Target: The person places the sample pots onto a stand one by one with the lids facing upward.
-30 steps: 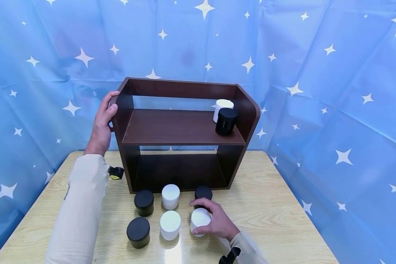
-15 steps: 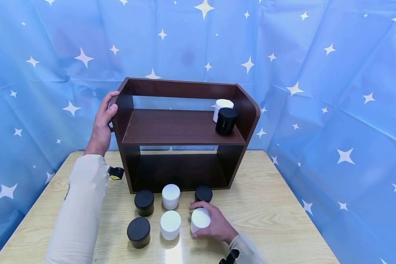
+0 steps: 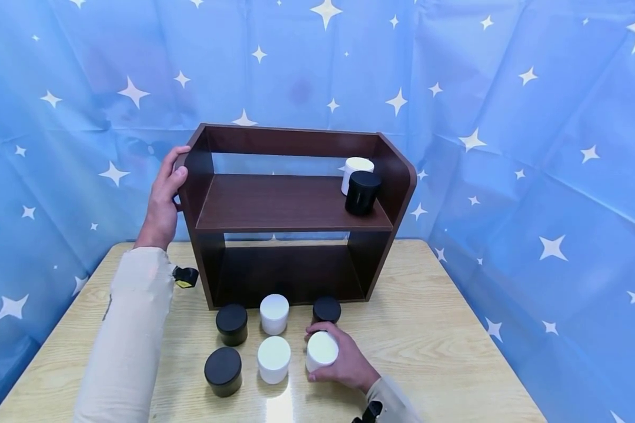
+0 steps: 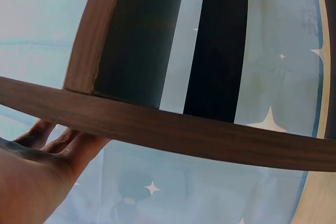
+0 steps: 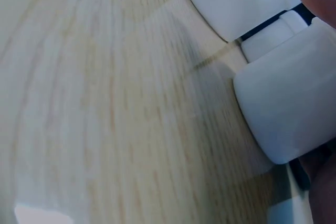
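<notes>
With thumb and fingers around its sides, my right hand grips a white lidded jar at the front right of a group of jars. In the right wrist view, this white jar stands low over the tabletop, partly covered by the fingers. My left hand touches the outer left side of a dark brown two-tier shelf, near its top. The left wrist view shows the left hand's fingers extended against the side panel.
Black jars and white jars stand before the shelf, one black jar just behind the right hand. On the upper tier's right end, a black jar stands before a white one. A star-patterned curtain surrounds the table.
My right hand has closed its fingers and thumb in around the white jar, with the wrist shifting slightly left. The left hand, the shelf and the other jars keep their places.
</notes>
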Action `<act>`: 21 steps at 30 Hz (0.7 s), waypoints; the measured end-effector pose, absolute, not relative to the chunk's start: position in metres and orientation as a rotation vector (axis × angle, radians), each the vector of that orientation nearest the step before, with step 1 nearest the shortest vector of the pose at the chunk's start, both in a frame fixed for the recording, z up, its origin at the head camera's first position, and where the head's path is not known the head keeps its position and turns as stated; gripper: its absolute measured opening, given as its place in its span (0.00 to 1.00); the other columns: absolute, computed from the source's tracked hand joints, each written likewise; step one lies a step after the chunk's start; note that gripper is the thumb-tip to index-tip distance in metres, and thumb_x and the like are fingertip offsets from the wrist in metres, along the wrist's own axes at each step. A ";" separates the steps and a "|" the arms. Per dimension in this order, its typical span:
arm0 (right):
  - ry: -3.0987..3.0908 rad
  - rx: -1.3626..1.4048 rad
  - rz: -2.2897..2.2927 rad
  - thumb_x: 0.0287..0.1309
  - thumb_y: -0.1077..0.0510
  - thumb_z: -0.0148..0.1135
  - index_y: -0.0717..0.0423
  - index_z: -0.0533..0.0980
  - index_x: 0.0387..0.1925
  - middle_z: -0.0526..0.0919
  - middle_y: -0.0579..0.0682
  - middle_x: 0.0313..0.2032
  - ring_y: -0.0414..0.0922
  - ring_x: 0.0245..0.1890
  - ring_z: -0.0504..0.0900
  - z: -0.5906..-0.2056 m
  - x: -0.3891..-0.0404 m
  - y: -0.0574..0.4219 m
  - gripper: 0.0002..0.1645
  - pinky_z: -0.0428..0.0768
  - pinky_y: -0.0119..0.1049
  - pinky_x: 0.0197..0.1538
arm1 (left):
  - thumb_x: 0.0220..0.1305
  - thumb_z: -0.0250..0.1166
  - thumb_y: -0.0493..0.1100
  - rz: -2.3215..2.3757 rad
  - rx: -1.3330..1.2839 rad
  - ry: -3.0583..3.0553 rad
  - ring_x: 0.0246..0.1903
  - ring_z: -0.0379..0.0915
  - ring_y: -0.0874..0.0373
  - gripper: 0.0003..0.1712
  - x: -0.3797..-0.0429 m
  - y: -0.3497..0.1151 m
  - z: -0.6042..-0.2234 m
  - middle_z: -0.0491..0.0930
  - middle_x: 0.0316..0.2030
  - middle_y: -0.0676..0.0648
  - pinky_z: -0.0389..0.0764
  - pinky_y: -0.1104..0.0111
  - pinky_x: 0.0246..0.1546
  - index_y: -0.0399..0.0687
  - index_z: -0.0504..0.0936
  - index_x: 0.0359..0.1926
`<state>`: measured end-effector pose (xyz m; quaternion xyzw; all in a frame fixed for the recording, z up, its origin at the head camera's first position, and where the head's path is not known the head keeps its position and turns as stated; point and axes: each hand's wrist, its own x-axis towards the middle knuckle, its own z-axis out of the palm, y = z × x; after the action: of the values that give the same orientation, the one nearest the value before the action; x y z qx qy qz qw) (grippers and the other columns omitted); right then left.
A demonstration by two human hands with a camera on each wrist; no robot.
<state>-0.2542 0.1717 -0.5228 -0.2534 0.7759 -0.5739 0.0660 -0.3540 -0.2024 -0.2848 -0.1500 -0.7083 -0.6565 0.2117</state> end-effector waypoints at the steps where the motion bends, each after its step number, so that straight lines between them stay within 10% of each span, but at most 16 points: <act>1: 2.341 -0.760 -1.736 0.32 0.63 0.85 0.53 0.73 0.60 0.82 0.59 0.55 0.40 0.55 0.79 -0.523 -0.254 0.172 0.48 0.71 0.30 0.61 | 0.73 0.44 0.63 -1.828 -0.418 -1.963 0.62 0.59 0.53 0.28 -0.354 -0.203 -0.285 0.61 0.70 0.50 0.63 0.51 0.55 0.75 0.63 0.72; 21: 2.463 -0.739 -1.711 0.31 0.61 0.86 0.48 0.73 0.59 0.83 0.55 0.53 0.38 0.52 0.79 -0.529 -0.251 0.172 0.47 0.72 0.31 0.60 | 0.73 0.44 0.64 -1.823 -0.392 -1.983 0.65 0.57 0.52 0.28 -0.355 -0.202 -0.284 0.59 0.73 0.51 0.57 0.34 0.64 0.76 0.63 0.71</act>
<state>-0.2509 0.1715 -0.5286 -0.2393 0.7971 -0.5538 0.0265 -0.3546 -0.2023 -0.2837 -0.1408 -0.7125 -0.6551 0.2082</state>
